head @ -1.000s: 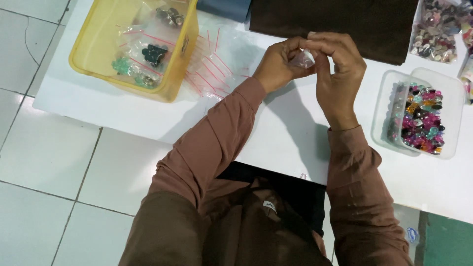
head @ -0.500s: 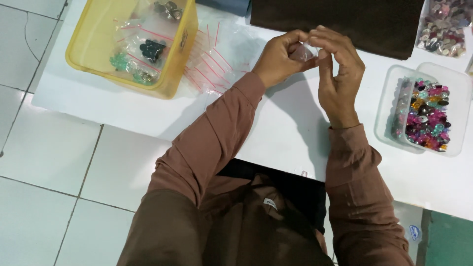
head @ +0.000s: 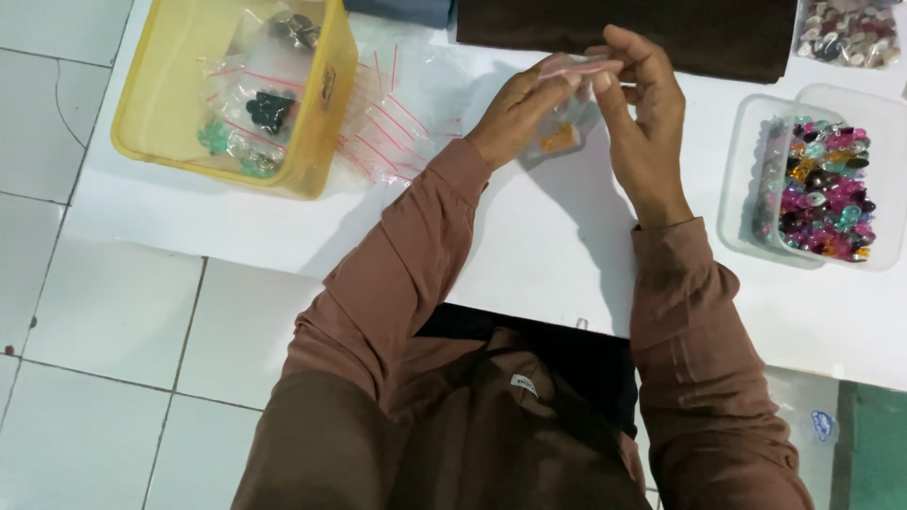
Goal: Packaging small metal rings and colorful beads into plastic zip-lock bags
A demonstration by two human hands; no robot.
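Held above the worktop's (head: 529,255) middle: a small clear bag (head: 565,118) with an orange piece inside, left hand (head: 520,113) and right hand (head: 647,118) both with fingers pinched closed on its red-striped top edge. Apparently filled and at the sealing step, not yet laid down. Already packed: bags in the yellow tub (head: 321,123) at the far left corner; left: empty bags (head: 397,123) beside it, loose gems in the tray (head: 746,189) at the right edge.

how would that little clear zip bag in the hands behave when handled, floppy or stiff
Likely floppy: the small clear bag hangs limp below the left hand and right hand, which pinch its top edge. Probably light, holding only some orange pieces. The thin, smooth film may be slippery.
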